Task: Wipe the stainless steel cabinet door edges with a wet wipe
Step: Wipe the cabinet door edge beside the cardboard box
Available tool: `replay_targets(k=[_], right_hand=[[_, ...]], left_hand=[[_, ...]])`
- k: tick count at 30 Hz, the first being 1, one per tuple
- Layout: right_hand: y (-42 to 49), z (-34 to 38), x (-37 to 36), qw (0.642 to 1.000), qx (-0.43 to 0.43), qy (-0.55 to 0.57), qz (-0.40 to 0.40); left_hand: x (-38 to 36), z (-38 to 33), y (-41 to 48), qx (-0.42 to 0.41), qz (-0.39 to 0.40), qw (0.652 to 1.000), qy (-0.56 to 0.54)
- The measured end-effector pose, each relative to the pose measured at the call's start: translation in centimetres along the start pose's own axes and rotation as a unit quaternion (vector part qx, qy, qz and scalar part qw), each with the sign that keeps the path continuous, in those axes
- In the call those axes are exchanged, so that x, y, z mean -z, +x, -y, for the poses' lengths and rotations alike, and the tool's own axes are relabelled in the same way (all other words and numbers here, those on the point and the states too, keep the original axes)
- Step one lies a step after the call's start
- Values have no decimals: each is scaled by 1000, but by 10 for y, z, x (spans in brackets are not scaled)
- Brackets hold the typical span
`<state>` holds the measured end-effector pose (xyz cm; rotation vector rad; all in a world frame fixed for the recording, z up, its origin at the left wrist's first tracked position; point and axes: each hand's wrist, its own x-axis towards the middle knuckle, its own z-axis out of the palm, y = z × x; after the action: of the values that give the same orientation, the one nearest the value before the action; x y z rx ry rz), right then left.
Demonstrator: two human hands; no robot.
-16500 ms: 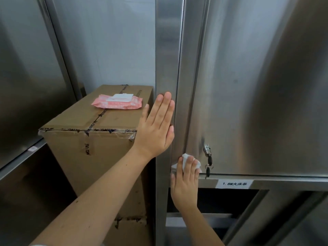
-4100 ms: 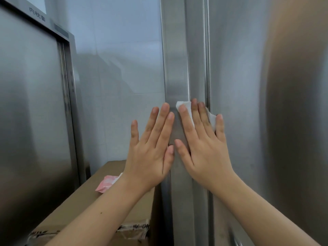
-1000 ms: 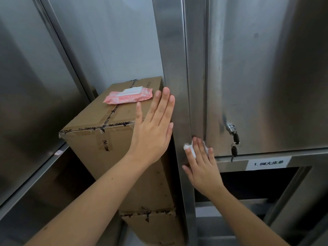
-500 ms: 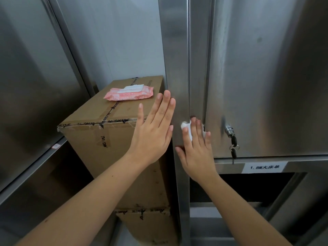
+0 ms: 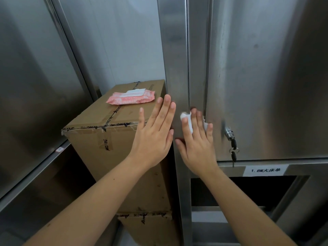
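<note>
While the wet wipe (image 5: 189, 125) is pressed against the seam between the cabinet door (image 5: 266, 86) edge and the steel upright (image 5: 175, 68), it is covered by the straight, spread fingers of the right hand (image 5: 197, 141) (only white corners show between them). The left hand (image 5: 154, 137) is held flat, fingers straight, at the upright's left edge, just beside the wipe but apart from it. A pink wipes pack (image 5: 131, 98) is seen on the cardboard box (image 5: 110, 139) behind.
</note>
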<state>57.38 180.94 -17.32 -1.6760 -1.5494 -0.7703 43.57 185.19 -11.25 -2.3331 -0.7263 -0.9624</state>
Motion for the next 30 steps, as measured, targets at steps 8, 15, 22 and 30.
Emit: replay_targets(k=[8, 15, 22, 30], right_hand=[[-92, -6, -19, 989, 3, -60, 134], [-10, 3, 0, 1000, -2, 18, 10], [-2, 4, 9, 999, -2, 8, 46], [28, 4, 22, 1000, 6, 0, 6]], left_hand=[[2, 4, -2, -11, 7, 1000, 15], [24, 2, 35, 8, -28, 999, -16], [42, 17, 69, -15, -60, 998, 6], [51, 31, 86, -22, -81, 996, 17]])
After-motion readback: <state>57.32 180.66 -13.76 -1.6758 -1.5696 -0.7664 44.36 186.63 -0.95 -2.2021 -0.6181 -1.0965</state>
